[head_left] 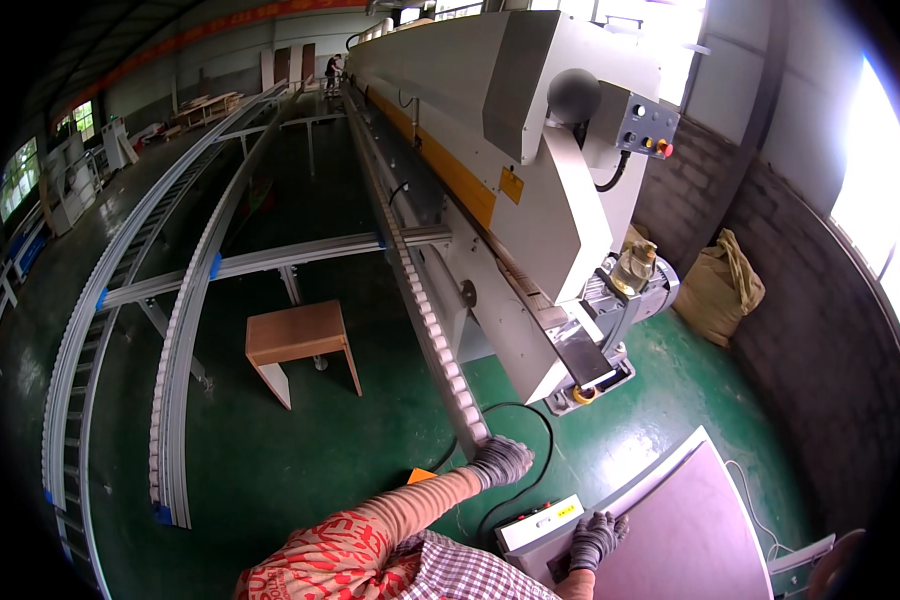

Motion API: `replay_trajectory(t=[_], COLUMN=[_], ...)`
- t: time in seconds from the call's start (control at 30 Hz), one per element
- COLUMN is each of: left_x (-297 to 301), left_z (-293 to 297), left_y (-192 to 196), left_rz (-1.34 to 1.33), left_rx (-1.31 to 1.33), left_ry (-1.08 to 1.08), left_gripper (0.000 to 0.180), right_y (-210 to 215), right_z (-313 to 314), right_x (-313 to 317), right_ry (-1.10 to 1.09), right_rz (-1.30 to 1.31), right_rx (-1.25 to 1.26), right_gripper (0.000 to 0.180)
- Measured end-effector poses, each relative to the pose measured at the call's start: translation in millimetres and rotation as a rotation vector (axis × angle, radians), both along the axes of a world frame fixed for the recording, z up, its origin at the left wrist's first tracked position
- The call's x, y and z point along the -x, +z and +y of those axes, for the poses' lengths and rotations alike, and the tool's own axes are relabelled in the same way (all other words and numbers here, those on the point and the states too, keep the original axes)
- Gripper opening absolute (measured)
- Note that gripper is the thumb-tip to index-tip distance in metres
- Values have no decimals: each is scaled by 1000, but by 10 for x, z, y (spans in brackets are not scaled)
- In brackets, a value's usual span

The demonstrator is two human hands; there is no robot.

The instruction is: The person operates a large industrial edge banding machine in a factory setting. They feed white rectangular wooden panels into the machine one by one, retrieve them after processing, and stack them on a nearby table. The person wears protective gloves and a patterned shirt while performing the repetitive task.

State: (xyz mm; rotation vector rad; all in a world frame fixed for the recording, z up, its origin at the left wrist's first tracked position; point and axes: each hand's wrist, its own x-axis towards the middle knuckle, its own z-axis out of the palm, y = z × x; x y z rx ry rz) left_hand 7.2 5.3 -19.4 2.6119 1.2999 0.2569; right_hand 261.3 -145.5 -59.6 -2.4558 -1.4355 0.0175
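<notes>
A gloved left hand (pixel 501 461) rests on the near end of a long roller rail (pixel 425 300) beside a large machine (pixel 510 150), while the gloved right hand (pixel 595 540) presses a pale panel (pixel 690 520); a wooden stool (pixel 298 335) stands on the green floor (pixel 300 450).

A factory hall: a long machine (pixel 490 150) with roller rails (pixel 185 320), green floor (pixel 300 440), brick wall (pixel 810 330), boards (pixel 205 103) stacked far off.

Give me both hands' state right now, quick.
Left hand: gloved, curled closed on the near end of the roller rail.
Right hand: gloved, fingers spread open, resting flat on the pale panel; holding nothing.
</notes>
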Motion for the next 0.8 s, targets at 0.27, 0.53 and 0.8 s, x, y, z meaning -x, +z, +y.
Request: replay_trajectory(t=[0.27,0.53,0.8], left_x=[31,54,67], left_z=[-29,-15,15], left_y=[76,59,-44], left_rz=[3,19,-3], left_rx=[7,20,16], left_ry=[-3,-6,8], left_gripper=[27,27,27], right_y=[-84,-120,-89], right_z=[-5,-12,6], right_x=[-16,-10,70], right_ry=[14,13,12], right_rz=[-65,-43,-25], right_rx=[11,-24,-65], right_gripper=[33,31,29])
